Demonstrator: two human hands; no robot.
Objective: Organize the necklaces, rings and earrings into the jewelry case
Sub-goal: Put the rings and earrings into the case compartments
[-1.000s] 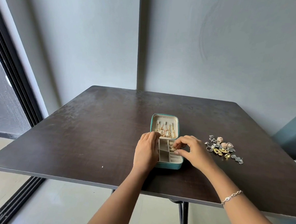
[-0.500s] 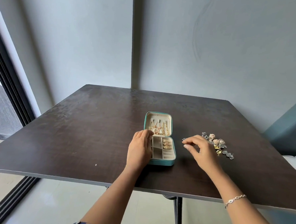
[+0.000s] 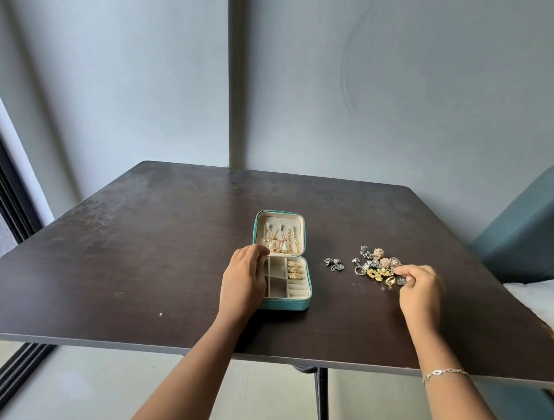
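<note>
A small teal jewelry case [image 3: 296,304] lies open on the dark table [image 3: 138,250]. Gold necklaces [image 3: 280,242] hang in its raised lid, and gold rings [image 3: 293,270] sit in the ring slots of the base. My left hand [image 3: 243,282] rests against the case's left side, fingers curled over the edge. A pile of loose silver and gold jewelry [image 3: 378,268] lies to the right, with one silver piece [image 3: 334,264] apart from it. My right hand [image 3: 420,289] is at the pile's right edge, fingertips pinched at a small piece; what it grips is hidden.
A teal upholstered seat [image 3: 531,229] with a white cushion [image 3: 540,297] stands just past the table's right edge. A grey wall rises behind the table. A dark door frame [image 3: 4,176] runs along the left.
My right hand left the case's ring slots and moved right to the loose pile. A silver piece now lies alone between case and pile. The left hand stayed on the case.
</note>
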